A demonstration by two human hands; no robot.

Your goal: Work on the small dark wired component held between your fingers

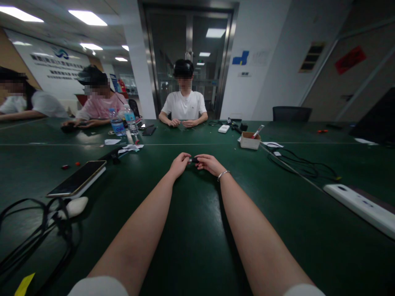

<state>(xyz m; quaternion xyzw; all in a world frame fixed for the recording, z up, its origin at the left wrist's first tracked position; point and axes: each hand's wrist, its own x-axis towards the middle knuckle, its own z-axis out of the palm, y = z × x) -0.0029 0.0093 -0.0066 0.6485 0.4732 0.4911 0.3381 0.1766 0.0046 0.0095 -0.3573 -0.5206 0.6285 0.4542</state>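
Both of my arms reach forward over the dark green table (197,230). Between my fingertips is a small black object (195,160) with a pale, metallic-looking end towards the left. My right hand (210,163), with a silver bracelet at the wrist, pinches the black part. My left hand (180,164) has its fingers closed at the pale end. The object is too small to name for certain, and the fingers hide part of it.
Left: a phone (78,179) on a white box, black cables (58,222), water bottles (131,120). Right: a small box (250,140) holding a pen-like item, more cables (300,162), a white power strip (359,203). A person in white sits opposite; two others sit left.
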